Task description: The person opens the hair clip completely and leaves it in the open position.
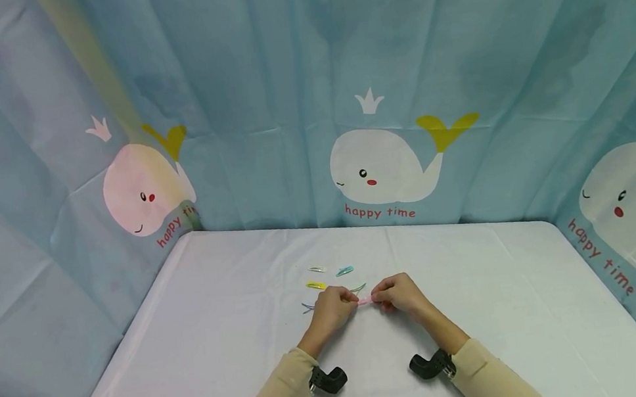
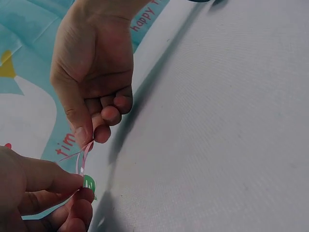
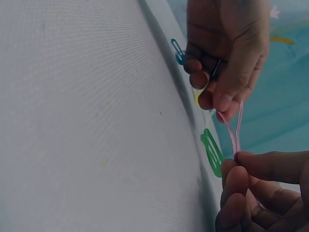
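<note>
Pink hair clip pinched at ends by both hands: left; right.

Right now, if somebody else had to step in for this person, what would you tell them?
Left hand and right hand each pinch one end of a pink hair clip, held just above the white table; it is sprung open. More clips lie beyond the hands: yellow clip, teal clip, pale clip. Those look untouched; only the pink one is in hand.
</note>
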